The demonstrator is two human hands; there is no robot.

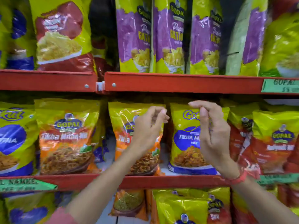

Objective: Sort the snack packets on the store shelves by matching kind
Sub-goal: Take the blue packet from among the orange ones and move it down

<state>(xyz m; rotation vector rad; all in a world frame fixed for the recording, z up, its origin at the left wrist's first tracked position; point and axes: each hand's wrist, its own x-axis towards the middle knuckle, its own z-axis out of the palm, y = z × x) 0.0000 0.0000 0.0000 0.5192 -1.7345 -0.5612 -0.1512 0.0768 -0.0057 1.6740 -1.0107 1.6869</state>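
Observation:
Both my hands are raised in front of the middle shelf. My left hand (149, 126) hovers before an orange Tikha Mitha Mix packet (127, 143), fingers loosely curled, holding nothing. My right hand (212, 131) is in front of a yellow and blue Tikha Mitha Mix packet (186, 143), fingers apart and bent, also without anything in it. Another orange Tikha Mitha Mix packet (66, 136) stands to the left. Whether either hand touches a packet cannot be told.
Purple Gathiya packets (134, 36) and a red packet (61, 36) stand on the top shelf. Red packets (275, 143) fill the middle shelf's right end, a blue packet (13, 139) its left. Red shelf edges (178, 82) carry green price labels (279, 85). More packets stand below.

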